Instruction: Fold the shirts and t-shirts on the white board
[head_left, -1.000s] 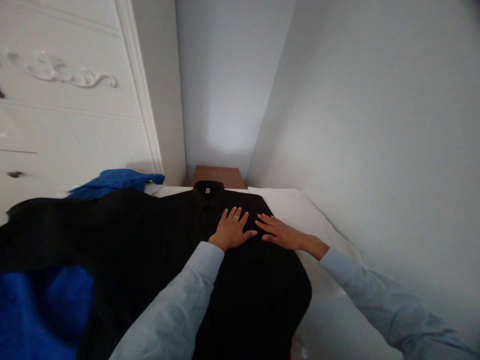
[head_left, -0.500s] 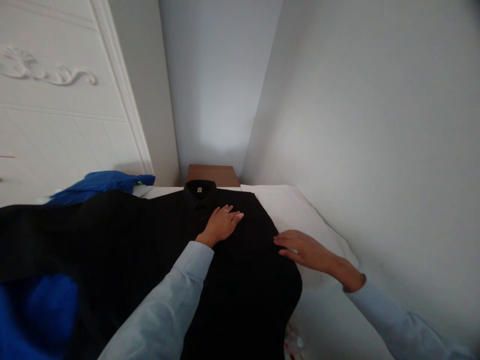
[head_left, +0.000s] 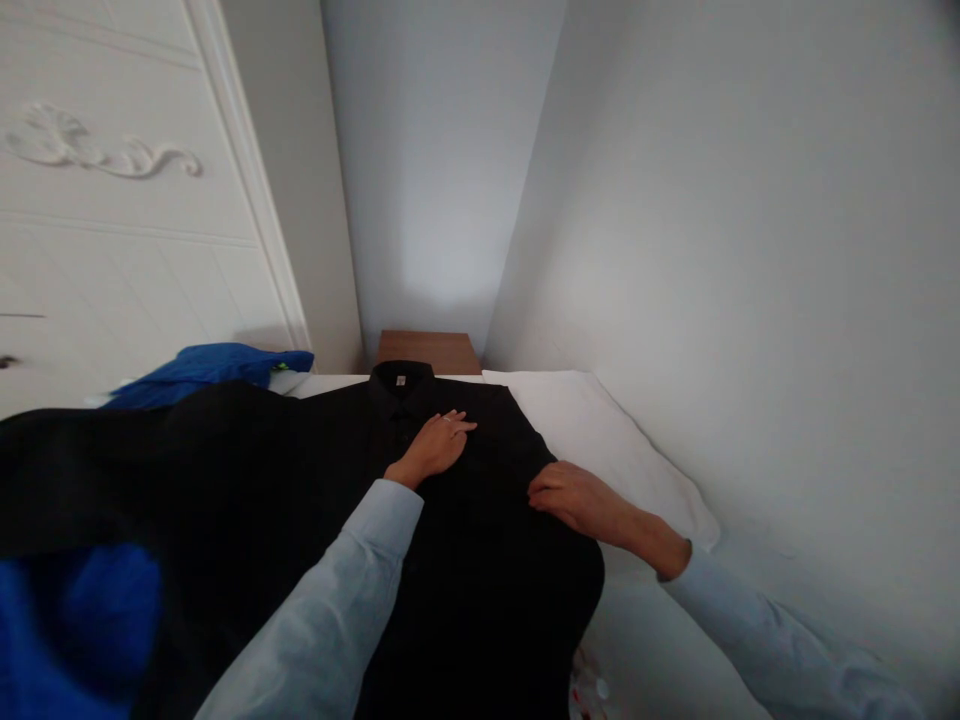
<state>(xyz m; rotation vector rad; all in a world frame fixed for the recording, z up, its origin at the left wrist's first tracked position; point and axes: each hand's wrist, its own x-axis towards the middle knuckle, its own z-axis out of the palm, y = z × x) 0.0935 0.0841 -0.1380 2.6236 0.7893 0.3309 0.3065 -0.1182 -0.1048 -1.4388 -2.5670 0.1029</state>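
A black collared shirt (head_left: 480, 590) lies spread out in front of me, its collar (head_left: 401, 385) at the far end with a small light label inside. My left hand (head_left: 435, 442) rests on the chest just below the collar, fingers stretched out and a ring on one of them. At the shirt's right edge, near the sleeve, my right hand (head_left: 577, 497) has its fingertips pinched together on the black cloth. How much fabric is between those fingers is hard to make out.
Blue cloth (head_left: 210, 370) lies beyond the left sleeve, and more blue fabric (head_left: 90, 630) shows at lower left. A white pillow (head_left: 600, 420) sits by the right wall. Behind stands a brown wooden piece (head_left: 427, 350); a white carved cabinet (head_left: 142, 230) rises at left.
My right hand has moved left onto the shirt's edge, and its fingers have closed from apart to a pinch. My left hand has shifted slightly left, still lying on the chest.
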